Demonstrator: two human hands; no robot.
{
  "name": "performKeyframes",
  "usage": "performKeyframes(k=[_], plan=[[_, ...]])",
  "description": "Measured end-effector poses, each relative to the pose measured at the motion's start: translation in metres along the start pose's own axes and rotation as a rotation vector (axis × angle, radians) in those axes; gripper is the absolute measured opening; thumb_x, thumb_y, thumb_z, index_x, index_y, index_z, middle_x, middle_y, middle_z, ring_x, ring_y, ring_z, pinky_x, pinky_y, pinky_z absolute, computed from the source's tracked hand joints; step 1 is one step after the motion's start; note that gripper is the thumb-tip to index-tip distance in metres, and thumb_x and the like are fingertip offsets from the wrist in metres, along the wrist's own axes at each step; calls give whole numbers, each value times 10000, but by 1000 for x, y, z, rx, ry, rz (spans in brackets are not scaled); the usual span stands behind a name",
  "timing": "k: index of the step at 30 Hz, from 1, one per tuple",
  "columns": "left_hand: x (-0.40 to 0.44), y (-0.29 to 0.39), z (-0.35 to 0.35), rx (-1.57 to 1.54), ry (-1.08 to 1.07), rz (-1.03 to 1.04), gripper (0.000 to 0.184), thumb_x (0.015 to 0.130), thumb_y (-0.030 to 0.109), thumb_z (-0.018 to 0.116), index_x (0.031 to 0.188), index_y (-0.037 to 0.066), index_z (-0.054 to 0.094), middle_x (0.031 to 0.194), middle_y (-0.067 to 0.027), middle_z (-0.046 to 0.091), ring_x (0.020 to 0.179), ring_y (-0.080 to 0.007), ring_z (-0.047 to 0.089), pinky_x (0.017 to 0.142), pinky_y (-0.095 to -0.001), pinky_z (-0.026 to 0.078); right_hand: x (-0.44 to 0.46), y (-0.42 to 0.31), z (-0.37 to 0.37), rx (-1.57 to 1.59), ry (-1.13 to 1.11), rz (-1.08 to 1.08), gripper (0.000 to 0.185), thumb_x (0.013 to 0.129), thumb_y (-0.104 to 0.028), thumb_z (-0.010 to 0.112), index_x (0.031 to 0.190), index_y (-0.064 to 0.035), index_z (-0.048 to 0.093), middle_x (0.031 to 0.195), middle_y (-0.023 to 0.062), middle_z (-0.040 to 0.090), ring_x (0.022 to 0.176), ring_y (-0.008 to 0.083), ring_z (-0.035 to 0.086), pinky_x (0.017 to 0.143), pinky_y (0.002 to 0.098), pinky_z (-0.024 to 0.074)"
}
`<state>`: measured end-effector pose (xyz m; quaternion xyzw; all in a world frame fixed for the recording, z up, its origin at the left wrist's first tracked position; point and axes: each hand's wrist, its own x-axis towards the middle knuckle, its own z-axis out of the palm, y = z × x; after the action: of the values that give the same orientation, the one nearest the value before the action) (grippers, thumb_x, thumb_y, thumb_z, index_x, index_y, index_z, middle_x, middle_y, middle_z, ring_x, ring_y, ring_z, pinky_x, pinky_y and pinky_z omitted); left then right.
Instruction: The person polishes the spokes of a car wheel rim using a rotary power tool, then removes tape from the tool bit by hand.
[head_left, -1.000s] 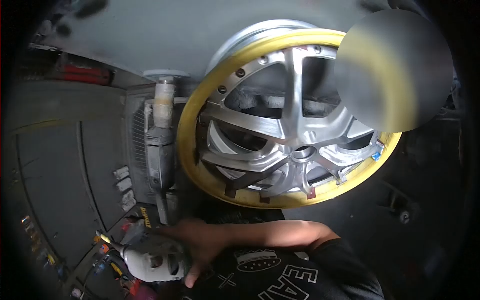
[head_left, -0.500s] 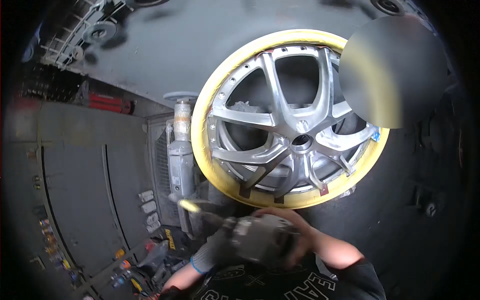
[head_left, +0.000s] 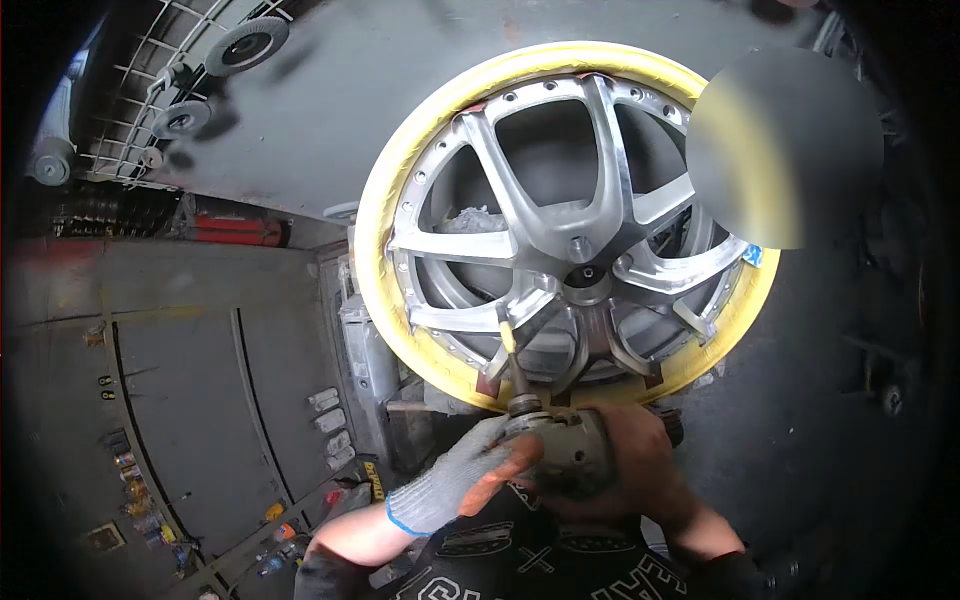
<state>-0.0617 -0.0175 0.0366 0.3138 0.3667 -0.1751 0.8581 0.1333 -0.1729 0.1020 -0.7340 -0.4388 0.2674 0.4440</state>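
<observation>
A power tool (head_left: 575,450) with a yellow-tipped bit (head_left: 508,338) is held in front of my chest. My left hand (head_left: 465,475), in a grey glove with an orange palm, grips the tool near its neck. Bare and wrapped round the tool's body on the right is my right hand (head_left: 635,455). The bit points up at the lower left spokes of a silver wheel (head_left: 560,235); whether it touches them I cannot tell. Yellow tape (head_left: 385,190) covers the wheel's rim, with a blue piece (head_left: 754,256) at the right.
Behind the wheel is a grey surface (head_left: 330,120). A wire rack (head_left: 140,90) with round discs hangs at the upper left, above a red object (head_left: 235,230). Small bottles and tools lie at the lower left. A blurred round patch hides the upper right.
The tool has moved up and to the right, and its bit now overlaps the wheel. My gloved left hand has come up onto the tool. The view has shifted around the wheel.
</observation>
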Motion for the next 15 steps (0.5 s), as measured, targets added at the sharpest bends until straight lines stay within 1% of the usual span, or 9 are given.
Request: performKeyframes(k=[1,2,5,7,8,9,10,13,15], plan=[[6,-3,-2,-206,-39,4,495,1042,318,381,1404,-20,403,1072,-140,580,935,-207,629,855,-439,530,3,5,0,-42,-23,2,784,607,-526,858,1104,8,569,913,165,657,812,334,676,736,417,530],[5,-4,-5,-205,-22,7,495,1042,318,381,1404,-20,403,1072,-140,580,935,-207,629,855,-439,530,7,9,2,-78,-46,4,764,635,-548,835,1082,10,567,895,166,649,794,332,671,723,413,529],[-4,37,26,6,-1,130,251,1023,238,429,985,3,511,866,-57,548,729,-96,523,647,-244,429,17,9,-2,-185,-93,-2,776,655,-609,796,1054,13,559,867,167,632,773,321,660,727,398,525],[-5,56,48,18,32,162,303,1004,178,455,754,18,516,781,-11,540,631,-31,450,534,-146,330,21,15,-1,-198,-91,-25,786,657,-621,788,1053,17,557,858,165,626,771,315,656,728,391,523],[-4,49,45,-98,121,157,193,975,202,516,970,10,531,947,-59,591,769,-116,555,610,-227,432,24,18,-1,-221,-91,-51,796,659,-633,781,1051,21,554,849,163,620,769,309,652,729,384,522],[-4,40,39,-216,212,149,332,945,226,576,1187,1,546,1113,-106,643,907,-201,660,685,-308,534,25,19,-1,-218,-91,-43,796,659,-633,781,1051,21,554,849,163,620,769,309,652,729,384,522],[1,26,20,-218,213,138,332,945,226,576,1187,1,546,1113,-106,643,907,-201,660,685,-308,534,26,19,0,-245,-99,-34,797,661,-641,774,1047,20,553,844,158,618,770,307,650,729,381,520],[16,-5,-27,-250,-50,104,322,963,185,510,1239,21,538,1144,-71,637,940,-192,657,734,-316,550,32,19,-3,-278,-124,-14,798,663,-649,767,1044,18,554,843,155,617,775,306,649,731,379,518],[16,-9,-29,-71,193,-43,315,971,133,463,1255,18,533,1161,-61,629,967,-178,651,791,-318,554,35,18,-5,-278,-140,1,797,662,-648,767,1046,18,556,845,156,617,778,306,650,734,379,517]])
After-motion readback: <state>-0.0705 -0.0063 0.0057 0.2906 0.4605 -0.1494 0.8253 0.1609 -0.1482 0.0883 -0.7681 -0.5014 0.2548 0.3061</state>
